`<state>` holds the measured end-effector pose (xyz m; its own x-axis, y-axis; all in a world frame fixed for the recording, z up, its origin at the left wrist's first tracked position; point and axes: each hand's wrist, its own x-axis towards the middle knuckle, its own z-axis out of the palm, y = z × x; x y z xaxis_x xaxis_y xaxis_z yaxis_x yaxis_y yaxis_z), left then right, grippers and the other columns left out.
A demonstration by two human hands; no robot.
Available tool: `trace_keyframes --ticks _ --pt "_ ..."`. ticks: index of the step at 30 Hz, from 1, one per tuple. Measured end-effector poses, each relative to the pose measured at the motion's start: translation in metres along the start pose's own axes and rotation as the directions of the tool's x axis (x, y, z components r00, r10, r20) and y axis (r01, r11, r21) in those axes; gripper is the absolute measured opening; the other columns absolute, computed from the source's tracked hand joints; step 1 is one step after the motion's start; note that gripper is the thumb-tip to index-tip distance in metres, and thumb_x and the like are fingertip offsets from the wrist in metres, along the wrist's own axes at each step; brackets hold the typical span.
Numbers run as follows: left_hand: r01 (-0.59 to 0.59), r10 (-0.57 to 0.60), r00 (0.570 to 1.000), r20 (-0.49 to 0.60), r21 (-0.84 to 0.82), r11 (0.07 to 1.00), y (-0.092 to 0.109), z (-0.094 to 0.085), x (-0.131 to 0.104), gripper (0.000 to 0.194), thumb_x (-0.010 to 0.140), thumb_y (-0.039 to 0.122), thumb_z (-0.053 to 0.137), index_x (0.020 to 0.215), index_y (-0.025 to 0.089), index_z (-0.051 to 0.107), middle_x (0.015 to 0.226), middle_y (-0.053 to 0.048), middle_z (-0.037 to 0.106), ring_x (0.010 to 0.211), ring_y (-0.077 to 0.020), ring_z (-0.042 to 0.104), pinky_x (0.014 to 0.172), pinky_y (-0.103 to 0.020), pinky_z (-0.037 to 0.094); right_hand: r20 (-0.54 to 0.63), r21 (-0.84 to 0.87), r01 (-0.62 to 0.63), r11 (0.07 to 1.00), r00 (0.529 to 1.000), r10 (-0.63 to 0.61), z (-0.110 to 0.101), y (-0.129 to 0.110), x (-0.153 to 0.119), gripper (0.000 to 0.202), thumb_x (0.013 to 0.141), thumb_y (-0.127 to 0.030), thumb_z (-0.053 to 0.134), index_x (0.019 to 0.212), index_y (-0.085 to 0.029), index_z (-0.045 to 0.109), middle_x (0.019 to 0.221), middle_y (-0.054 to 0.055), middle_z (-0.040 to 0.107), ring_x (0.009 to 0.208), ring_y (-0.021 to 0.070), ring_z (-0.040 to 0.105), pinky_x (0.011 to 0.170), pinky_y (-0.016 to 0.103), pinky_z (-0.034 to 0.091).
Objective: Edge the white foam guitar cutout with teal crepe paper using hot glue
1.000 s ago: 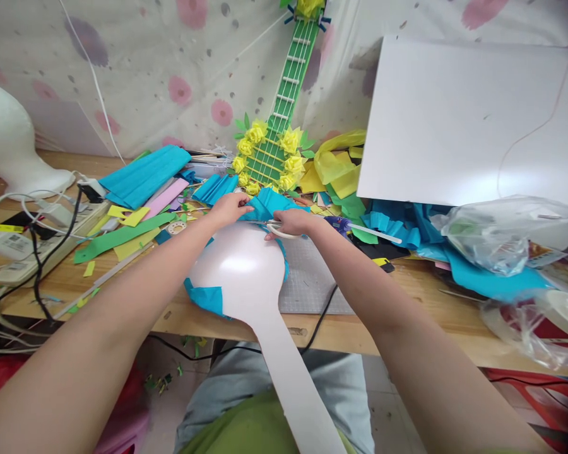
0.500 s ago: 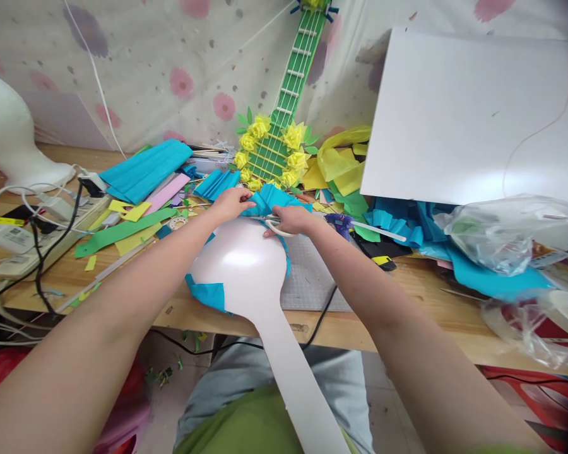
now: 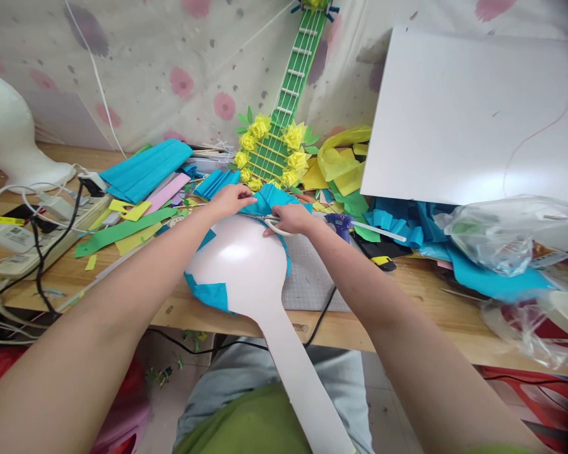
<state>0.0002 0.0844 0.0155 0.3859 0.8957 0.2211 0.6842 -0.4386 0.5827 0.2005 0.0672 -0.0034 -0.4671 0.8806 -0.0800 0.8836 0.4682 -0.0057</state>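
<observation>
Blue paper [image 3: 275, 197] in LH [image 3: 231, 201], scissors [image 3: 270, 223] in RH [image 3: 291, 219]

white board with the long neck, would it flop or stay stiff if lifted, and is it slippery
The white board is probably fairly stiff: its neck looks straight beyond the table edge. Its glossy highlight hints at a smooth, maybe slippery face. The blue paper folded over its rim looks thin and might crumple if gripped.

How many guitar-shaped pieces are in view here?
2: the white piece, nearest the camera, and the green piece with yellow flowers, slanting up at the back. Others may be hidden.
</observation>
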Motion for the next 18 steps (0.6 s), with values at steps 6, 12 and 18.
trace_keyframes --ticks 6,12,18 --pt "0.192 -0.188 0.98 0.061 -0.082 0.978 -0.022 -0.014 -0.011 0.031 0.062 0.041 0.065 0.079 0.016 0.063 0.069 -0.001 0.063 0.063 -0.0137 0.055 0.058 -0.025 0.041 -0.001 0.007 -0.006 1.0 1.0 0.006 0.004 0.005 0.0 0.069 0.064 -0.08 0.043 0.092 -0.019 0.058 0.086 0.009 0.065 0.08 0.0236 0.059 0.057 0.026 0.03" --pt "0.201 -0.205 0.978 0.043 0.08 0.976 -0.031 -0.013 -0.016 0.023 0.063 0.037 0.062 0.076 0.018 0.068 0.073 -0.001 0.067 0.07 -0.016 0.059 0.059 -0.025 0.041 -0.016 -0.01 -0.003 1.0 1.0 0.003 0.003 0.009 -0.004 0.067 0.061 -0.079 0.049 0.089 -0.019 0.059 0.083 0.008 0.065 0.077 0.0228 0.058 0.056 0.025 0.028" --pt "0.15 -0.157 0.987 0.028 0.16 0.976 -0.021 -0.003 -0.011 0.027 0.064 0.042 0.062 0.076 0.019 0.069 0.077 -0.002 0.068 0.071 -0.0169 0.06 0.061 -0.025 0.042 -0.014 -0.022 -0.003 1.0 1.0 0.003 0.004 0.018 -0.009 0.067 0.063 -0.079 0.047 0.091 -0.019 0.058 0.083 0.009 0.065 0.076 0.0227 0.058 0.057 0.026 0.029"
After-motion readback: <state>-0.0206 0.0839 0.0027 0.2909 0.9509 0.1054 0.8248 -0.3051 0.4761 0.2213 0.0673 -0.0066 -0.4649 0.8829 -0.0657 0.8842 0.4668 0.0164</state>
